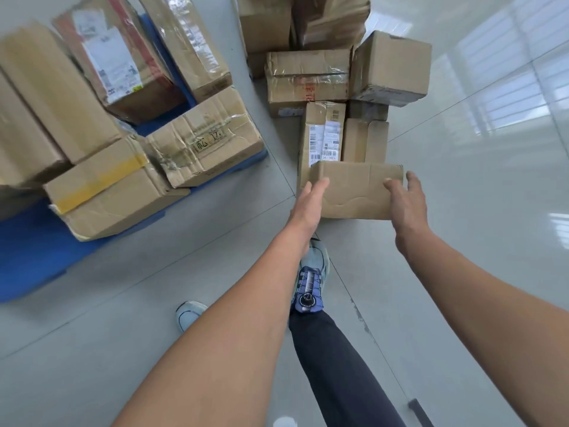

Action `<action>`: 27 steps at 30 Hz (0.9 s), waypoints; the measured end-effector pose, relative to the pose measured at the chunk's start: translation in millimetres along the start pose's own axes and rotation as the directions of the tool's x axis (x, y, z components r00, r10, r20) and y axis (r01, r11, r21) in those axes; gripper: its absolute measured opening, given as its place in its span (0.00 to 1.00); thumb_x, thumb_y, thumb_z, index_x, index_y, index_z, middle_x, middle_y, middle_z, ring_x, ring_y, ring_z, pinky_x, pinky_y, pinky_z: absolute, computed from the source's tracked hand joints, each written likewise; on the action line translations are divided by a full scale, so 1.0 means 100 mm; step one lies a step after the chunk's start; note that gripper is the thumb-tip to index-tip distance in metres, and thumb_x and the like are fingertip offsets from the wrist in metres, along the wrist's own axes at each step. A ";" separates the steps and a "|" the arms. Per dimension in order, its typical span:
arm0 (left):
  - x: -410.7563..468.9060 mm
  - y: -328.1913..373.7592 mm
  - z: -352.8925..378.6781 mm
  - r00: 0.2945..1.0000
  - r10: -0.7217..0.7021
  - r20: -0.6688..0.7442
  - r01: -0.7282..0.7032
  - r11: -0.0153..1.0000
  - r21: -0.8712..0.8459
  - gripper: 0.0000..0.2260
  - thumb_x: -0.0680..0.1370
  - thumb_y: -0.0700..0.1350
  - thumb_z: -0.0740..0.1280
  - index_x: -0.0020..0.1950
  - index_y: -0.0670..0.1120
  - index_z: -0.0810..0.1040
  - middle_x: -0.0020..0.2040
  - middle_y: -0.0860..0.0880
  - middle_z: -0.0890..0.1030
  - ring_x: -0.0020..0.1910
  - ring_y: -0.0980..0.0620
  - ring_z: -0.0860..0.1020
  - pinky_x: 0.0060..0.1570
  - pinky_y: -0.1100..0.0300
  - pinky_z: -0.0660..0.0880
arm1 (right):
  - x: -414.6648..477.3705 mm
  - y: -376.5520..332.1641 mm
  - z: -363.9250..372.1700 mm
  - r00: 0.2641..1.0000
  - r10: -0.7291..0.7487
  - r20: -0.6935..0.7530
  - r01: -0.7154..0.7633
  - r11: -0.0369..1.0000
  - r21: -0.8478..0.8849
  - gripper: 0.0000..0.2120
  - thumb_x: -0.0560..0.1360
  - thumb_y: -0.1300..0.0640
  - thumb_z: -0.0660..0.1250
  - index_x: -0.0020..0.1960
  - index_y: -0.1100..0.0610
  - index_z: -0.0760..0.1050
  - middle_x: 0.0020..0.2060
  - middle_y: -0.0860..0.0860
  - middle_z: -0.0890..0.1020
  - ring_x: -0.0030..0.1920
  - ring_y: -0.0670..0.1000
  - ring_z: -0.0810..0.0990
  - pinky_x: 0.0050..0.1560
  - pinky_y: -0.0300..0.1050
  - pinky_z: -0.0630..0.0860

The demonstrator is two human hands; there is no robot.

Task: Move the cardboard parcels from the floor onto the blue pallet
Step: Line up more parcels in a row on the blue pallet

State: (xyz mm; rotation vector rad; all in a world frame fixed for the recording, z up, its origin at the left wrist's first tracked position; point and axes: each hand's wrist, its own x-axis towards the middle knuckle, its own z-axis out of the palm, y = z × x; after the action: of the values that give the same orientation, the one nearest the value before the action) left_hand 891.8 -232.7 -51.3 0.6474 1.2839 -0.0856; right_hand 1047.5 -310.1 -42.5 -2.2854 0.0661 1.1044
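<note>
Small box [357, 192] lies nearest of the unmoved parcels [308, 84]; pallet [30, 251] well left. Left hand [311, 195] flat against its left end, right hand [406, 195] spread wide at the right end. Probably light, stiff, creased: clamp both ends.

Matt creased cardboard parcel [357, 189]; glossy tiled floor [477, 186].

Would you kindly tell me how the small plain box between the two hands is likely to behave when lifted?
Probably light: the small box fits between two hands. Its creased face suggests soft cardboard that may dent under squeezing. With the left hand and right hand at opposite ends, it should lift level.
</note>
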 end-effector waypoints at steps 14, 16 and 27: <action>-0.71 -0.47 -1.04 0.982 -0.026 -0.186 -0.007 0.985 -0.173 0.30 0.77 0.69 0.61 0.77 0.59 0.71 0.75 0.57 0.73 0.75 0.55 0.68 0.76 0.42 0.62 | -0.89 0.11 0.68 0.971 -0.162 0.177 0.166 0.986 -0.010 0.24 0.81 0.49 0.63 0.77 0.51 0.70 0.69 0.45 0.77 0.67 0.43 0.76 0.66 0.40 0.72; -0.91 -0.63 -1.37 0.975 -0.046 -0.217 -0.002 0.977 -0.215 0.29 0.79 0.68 0.60 0.78 0.58 0.70 0.76 0.56 0.72 0.76 0.55 0.68 0.76 0.41 0.61 | -1.16 0.14 0.92 0.961 -0.192 0.199 0.199 0.980 -0.013 0.23 0.82 0.50 0.62 0.77 0.52 0.71 0.63 0.38 0.78 0.59 0.30 0.76 0.57 0.30 0.70; -2.02 -1.68 -3.39 0.940 -0.127 -0.317 -0.015 0.912 -0.411 0.27 0.81 0.65 0.61 0.79 0.57 0.68 0.78 0.55 0.70 0.77 0.53 0.66 0.76 0.41 0.64 | -2.82 0.61 2.64 0.895 -0.236 0.380 0.283 0.956 -0.074 0.16 0.84 0.54 0.61 0.70 0.52 0.77 0.55 0.40 0.80 0.54 0.36 0.78 0.55 0.31 0.70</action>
State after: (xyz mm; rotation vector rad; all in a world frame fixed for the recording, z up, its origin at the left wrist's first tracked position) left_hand 470.0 -262.5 19.5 0.2653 1.5939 0.2543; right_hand 660.8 -277.8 6.4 -2.0759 -0.4596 1.4005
